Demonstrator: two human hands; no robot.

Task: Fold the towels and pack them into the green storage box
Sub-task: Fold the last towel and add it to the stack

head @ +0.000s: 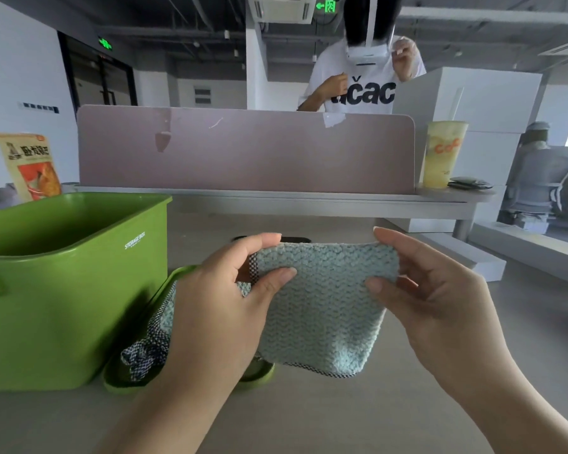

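A light blue knitted towel [322,309] with a black-and-white checked edge hangs in front of me above the table. My left hand [220,306] pinches its upper left corner, thumb in front and fingers behind. My right hand [440,290] pinches the upper right corner the same way. The green storage box [63,306] stands open at the left, and I see nothing inside it from here. Beside it lies the green lid [122,378], with another blue towel [164,322] bunched on it, partly hidden by my left hand.
A pink desk divider [243,152] runs across the back of the table. A yellow drink cup [443,155] stands at its right end, a snack bag [30,165] at the left. A person in a white shirt [358,90] stands behind the divider.
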